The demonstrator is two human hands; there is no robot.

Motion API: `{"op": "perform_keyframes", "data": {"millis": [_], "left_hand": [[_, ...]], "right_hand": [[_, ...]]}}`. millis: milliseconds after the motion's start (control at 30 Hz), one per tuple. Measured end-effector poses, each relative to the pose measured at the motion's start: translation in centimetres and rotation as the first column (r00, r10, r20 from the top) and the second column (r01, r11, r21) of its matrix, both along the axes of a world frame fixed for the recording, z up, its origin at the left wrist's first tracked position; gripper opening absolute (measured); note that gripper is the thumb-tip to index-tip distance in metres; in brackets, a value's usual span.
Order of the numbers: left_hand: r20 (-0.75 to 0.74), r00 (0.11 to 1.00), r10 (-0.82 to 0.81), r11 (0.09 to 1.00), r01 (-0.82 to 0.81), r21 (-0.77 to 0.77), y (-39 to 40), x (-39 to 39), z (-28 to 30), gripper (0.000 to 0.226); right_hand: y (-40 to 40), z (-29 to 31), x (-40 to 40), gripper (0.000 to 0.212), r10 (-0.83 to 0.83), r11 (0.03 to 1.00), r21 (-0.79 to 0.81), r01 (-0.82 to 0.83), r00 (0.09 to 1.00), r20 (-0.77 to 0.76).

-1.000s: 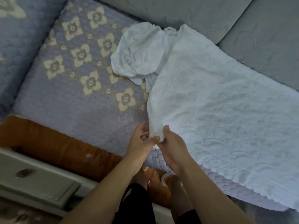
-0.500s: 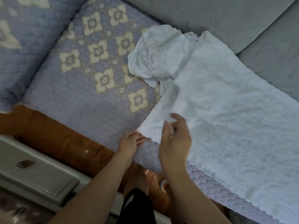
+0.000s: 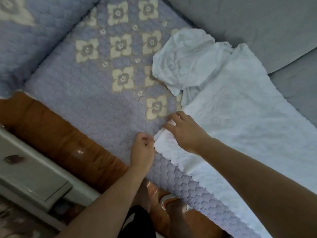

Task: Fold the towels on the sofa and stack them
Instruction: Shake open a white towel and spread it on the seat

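Right hand (image 3: pixel 186 133) is lying flat, fingers straight, on the spread towel (image 3: pixel 240 134) (near corner); left hand (image 3: pixel 143 148) is pinching that corner.

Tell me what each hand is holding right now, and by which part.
The left hand pinches the spread white towel at its near left corner; the right hand rests on that towel's left edge just beyond, fingers spread, gripping nothing visible.

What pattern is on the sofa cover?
Lavender quilted sofa cover with cream four-petal flowers, seen in the head view.
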State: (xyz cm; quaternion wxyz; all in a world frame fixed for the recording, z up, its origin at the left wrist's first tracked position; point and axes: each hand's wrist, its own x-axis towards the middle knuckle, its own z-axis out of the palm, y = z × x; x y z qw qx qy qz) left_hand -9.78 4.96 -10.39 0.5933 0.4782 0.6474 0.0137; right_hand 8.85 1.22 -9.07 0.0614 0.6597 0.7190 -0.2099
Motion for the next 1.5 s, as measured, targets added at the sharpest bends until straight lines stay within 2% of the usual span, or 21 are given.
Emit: {"op": "perform_keyframes", "data": {"millis": [100, 200, 300, 367, 433, 500, 633, 767, 833, 1000, 1167, 1300, 1400, 1500], "left_hand": [[-0.033, 0.986, -0.162, 0.981, 0.165, 0.101, -0.3, 0.1, 0.6, 0.019], [-0.082, 0.954, -0.289, 0.941, 0.298, 0.159, -1.2, 0.3, 0.8, 0.012], [0.071, 0.935, -0.348, 0.909, 0.318, 0.270, -1.2, 0.4, 1.3, 0.011], [0.147, 0.908, -0.392, 0.892, 0.335, 0.304, -0.7, 0.5, 1.7, 0.010], [0.077, 0.920, -0.384, 0.892, 0.349, 0.286, 0.0, 0.5, 1.0, 0.011], [-0.061, 0.913, -0.403, 0.876, 0.404, 0.262, 0.7, 0.5, -0.2, 0.010], [-0.293, 0.761, -0.579, 0.660, 0.649, 0.379, 1.5, 0.6, -1.8, 0.009], [-0.370, 0.675, -0.638, 0.592, 0.738, 0.324, 1.4, 1.1, -1.7, 0.029], [-0.390, 0.641, -0.661, 0.569, 0.767, 0.295, 1.7, 0.9, -2.1, 0.029], [-0.309, 0.646, -0.698, 0.564, 0.762, 0.317, 1.7, 0.8, -2.6, 0.024], [-0.293, 0.700, -0.651, 0.576, 0.707, 0.409, 0.7, 0.1, -3.0, 0.018], [-0.282, 0.697, -0.659, 0.603, 0.714, 0.356, 1.7, 0.9, -3.3, 0.022], [-0.256, 0.670, -0.697, 0.625, 0.743, 0.241, 1.6, 1.4, -2.8, 0.043], [-0.214, 0.657, -0.723, 0.628, 0.753, 0.196, 2.0, 1.5, -2.5, 0.034]], "right_hand": [[1.9, -0.7, 1.2, 0.043, 0.156, 0.988, 0.006, -0.156, 0.988, -0.007], [2.5, -0.6, 1.7, 0.040, 0.212, 0.977, -0.005, -0.213, 0.975, -0.068], [2.5, 0.3, 2.1, 0.054, 0.302, 0.950, -0.046, -0.310, 0.944, -0.131], [2.5, 1.3, 3.2, 0.052, 0.348, 0.922, -0.128, -0.365, 0.927, -0.140], [2.9, 2.4, 5.3, 0.042, 0.368, 0.890, -0.262, -0.372, 0.927, -0.066], [3.5, 3.5, 7.7, 0.035, 0.393, 0.865, -0.352, -0.358, 0.919, 0.033], [5.2, 4.7, 10.7, 0.048, 0.454, 0.819, -0.475, -0.321, 0.869, 0.196], [6.3, 4.6, 12.6, 0.048, 0.435, 0.837, -0.479, -0.264, 0.852, 0.291], [6.8, 4.7, 13.6, 0.045, 0.410, 0.866, -0.433, -0.251, 0.851, 0.327], [8.0, 6.4, 18.3, 0.046, 0.382, 0.912, -0.318, -0.258, 0.816, 0.435], [10.7, 8.5, 21.7, 0.040, 0.341, 0.922, -0.365, -0.127, 0.712, 0.614], [12.2, 10.2, 25.2, 0.043, 0.208, 0.958, -0.287, -0.003, 0.696, 0.687], [13.3, 9.9, 25.8, 0.048, 0.213, 0.919, -0.382, 0.093, 0.698, 0.683], [13.8, 9.1, 25.3, 0.051, 0.185, 0.840, -0.504, 0.200, 0.768, 0.613]]}}
